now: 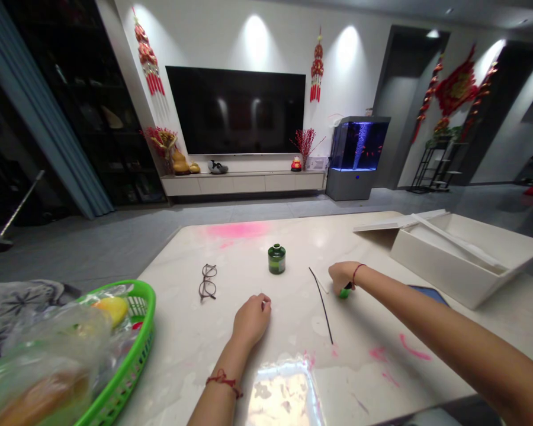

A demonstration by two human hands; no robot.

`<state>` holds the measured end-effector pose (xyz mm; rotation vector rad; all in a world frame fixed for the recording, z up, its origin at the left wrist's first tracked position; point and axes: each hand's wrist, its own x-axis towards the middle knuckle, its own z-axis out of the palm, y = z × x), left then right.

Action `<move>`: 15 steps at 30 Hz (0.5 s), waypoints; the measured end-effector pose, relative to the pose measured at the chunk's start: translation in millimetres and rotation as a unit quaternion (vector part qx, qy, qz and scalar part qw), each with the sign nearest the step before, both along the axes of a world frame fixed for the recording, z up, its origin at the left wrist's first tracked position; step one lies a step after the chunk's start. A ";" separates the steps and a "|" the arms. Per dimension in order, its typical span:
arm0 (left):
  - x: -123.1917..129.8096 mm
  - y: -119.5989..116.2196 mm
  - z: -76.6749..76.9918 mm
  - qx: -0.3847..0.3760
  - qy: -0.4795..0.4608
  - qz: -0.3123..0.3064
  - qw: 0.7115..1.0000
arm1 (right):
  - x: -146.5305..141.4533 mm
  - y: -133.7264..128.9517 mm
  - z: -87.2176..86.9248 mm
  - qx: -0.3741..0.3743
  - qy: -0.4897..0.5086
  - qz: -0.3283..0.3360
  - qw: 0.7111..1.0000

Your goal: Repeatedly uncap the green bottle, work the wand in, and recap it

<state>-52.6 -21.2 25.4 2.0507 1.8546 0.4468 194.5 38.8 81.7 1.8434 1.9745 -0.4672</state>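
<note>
1. The desk (182, 355) spreads beneath both hands; its near left part is cut off at 7 o'clock.
2. A white box (439, 275) sits at 2 o'clock; a dark blue flat thing (430, 294) beside it is partly hidden by the right forearm (408, 307).
3. The hands are well apart. The left hand (251, 319) is loosely curled, and I cannot tell whether its fingers hold anything. The right hand (344, 277) curls down around a green piece (344, 293).
4. The green bottle (276, 258) stands upright, long axis vertical, at 1 o'clock from the left hand and between 9 and 10 from the right; the left seems nearer.
5. A black stick (322, 305) lies between the hands, running roughly 11 to 5 o'clock.
6. The green piece is mostly covered, so its shape is hard to make out.
7. A white stick (322, 284), just beside the black one, nearly blends into the desk.
</note>
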 end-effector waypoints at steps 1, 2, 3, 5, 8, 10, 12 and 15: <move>0.0 0.4 -0.1 0.000 0.000 0.000 1.000 | 1.1 3.5 3.0 0.005 0.018 0.000 1.000; 0.1 0.8 -0.3 0.001 0.001 0.000 1.000 | 1.2 8.1 7.6 0.014 0.041 0.001 0.999; 0.2 1.0 -0.6 0.002 0.003 0.001 1.000 | 0.3 14.1 13.5 0.029 0.067 0.004 0.997; 0.5 1.0 -1.3 0.004 0.008 0.004 1.000 | -5.0 29.0 27.9 0.073 0.135 0.012 0.988; 1.0 0.5 -2.3 0.008 0.012 0.010 1.000 | -22.0 53.4 46.9 0.174 0.235 0.027 0.956; 1.0 0.4 -2.6 0.010 0.013 0.010 1.000 | -38.4 67.4 52.4 0.239 0.285 0.032 0.928; 1.1 0.4 -2.5 0.008 0.017 0.009 1.000 | -56.7 78.0 51.3 0.292 0.322 0.035 0.900; 1.3 0.4 -1.7 0.000 0.022 0.007 1.000 | -82.3 87.4 40.9 0.340 0.360 0.036 0.868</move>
